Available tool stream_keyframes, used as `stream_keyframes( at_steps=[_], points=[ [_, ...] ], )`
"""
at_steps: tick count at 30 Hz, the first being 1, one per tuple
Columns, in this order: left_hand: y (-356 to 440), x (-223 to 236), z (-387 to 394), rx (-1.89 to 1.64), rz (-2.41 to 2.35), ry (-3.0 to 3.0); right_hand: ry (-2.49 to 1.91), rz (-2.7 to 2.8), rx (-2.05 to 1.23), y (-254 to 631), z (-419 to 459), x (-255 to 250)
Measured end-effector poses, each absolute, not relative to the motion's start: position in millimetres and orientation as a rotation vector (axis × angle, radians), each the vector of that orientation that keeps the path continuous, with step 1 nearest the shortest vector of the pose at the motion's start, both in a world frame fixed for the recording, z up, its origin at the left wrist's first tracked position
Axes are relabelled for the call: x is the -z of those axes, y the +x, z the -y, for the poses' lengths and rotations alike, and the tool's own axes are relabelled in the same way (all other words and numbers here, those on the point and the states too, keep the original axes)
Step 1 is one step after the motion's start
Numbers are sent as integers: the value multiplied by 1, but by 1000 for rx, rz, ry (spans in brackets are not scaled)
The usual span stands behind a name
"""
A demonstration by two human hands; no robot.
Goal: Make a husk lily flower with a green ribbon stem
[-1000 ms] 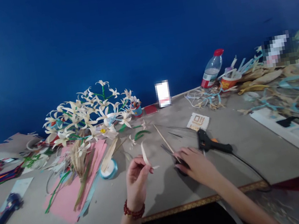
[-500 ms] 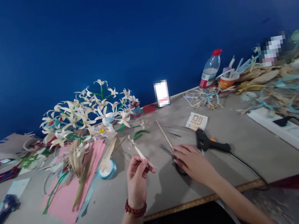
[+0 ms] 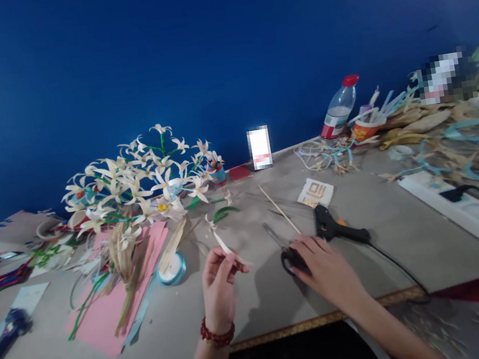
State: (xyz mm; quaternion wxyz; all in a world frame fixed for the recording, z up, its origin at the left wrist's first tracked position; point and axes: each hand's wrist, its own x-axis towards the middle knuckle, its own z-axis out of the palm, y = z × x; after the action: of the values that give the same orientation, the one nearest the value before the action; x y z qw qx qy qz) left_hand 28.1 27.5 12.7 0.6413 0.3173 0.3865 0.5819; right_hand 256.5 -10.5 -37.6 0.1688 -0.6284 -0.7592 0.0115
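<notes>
My left hand [image 3: 220, 275] is closed in a pinch on a pale, thin husk strip [image 3: 222, 242], which points up and away with a curled tip. Its lower end shows beyond my fingertips. My right hand [image 3: 326, 262] lies palm down at the scissors [image 3: 286, 256], thumb and fingers around the black handles; part of the handles is hidden. A thin wooden stick [image 3: 277, 207] runs from beyond the blades to under my right fingertips. Just right of that hand lies a black glue gun [image 3: 341, 229] with its cord.
White husk flowers [image 3: 136, 180] stand at the back left, behind pink paper [image 3: 95, 327] and a ribbon roll [image 3: 173, 270]. A bottle [image 3: 340, 111], a red cup [image 3: 362, 130] and a white power strip [image 3: 457, 219] are on the right. A blue glue gun [image 3: 10, 333] lies far left.
My right hand has shifted right, and the scissors and stick have moved rightward with it. More of the scissor handles shows. My left hand has stayed nearly still with the strip.
</notes>
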Motion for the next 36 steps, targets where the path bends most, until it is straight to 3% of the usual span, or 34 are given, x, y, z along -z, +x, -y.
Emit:
stream_keyframes(
  at_steps=[7,14,20,25,36],
  points=[
    [26,-14,-27,-1351,-887,729,-2023,2162,-141,261,14,24],
    [27,-18,-26,-1363,-892,715,-1878,2151,-187,263,14,22],
    [25,-14,-26,-1368,-884,704,-1830,1832,-837,264,14,22],
    [25,-16,-26,-1383,-879,716,-1256,1174,-1703,257,16,17],
    [38,-21,-26,-1460,-830,679,-1025,1034,-1801,206,35,14]
  ],
)
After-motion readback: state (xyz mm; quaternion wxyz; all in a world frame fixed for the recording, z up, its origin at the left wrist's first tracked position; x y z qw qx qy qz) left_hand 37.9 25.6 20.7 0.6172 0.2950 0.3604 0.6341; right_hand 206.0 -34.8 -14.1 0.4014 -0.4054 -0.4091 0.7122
